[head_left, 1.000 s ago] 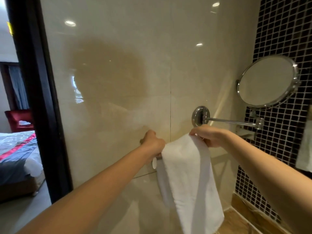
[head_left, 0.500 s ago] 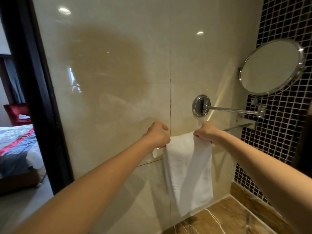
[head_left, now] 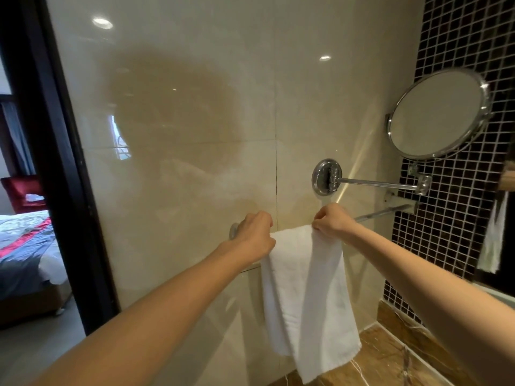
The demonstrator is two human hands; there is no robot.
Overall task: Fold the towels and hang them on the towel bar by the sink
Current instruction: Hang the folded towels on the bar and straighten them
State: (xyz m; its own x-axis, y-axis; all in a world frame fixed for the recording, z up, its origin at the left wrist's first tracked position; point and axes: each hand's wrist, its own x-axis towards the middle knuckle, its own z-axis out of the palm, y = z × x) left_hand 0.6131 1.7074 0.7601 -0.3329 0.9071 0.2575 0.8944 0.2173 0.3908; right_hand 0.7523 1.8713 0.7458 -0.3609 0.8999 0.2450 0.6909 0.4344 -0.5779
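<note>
A white folded towel (head_left: 309, 296) hangs over the chrome towel bar (head_left: 384, 211) on the beige tiled wall, two layers falling toward the counter. My left hand (head_left: 255, 236) grips the towel's top left corner at the bar. At the top right corner my right hand (head_left: 331, 221) pinches the fold. The bar's left end mount (head_left: 233, 231) peeks out behind my left hand; the stretch under the towel is hidden.
A round chrome mirror (head_left: 437, 114) on a swing arm (head_left: 379, 184) juts out above the bar. Another white towel (head_left: 494, 235) hangs at the right edge by the black mosaic wall. Brown marble counter (head_left: 390, 355) lies below. A dark door frame (head_left: 61, 174) opens left to a bedroom.
Both hands have spread the towel a little wider along the bar, and its hanging layers have settled lower. The camera has come closer.
</note>
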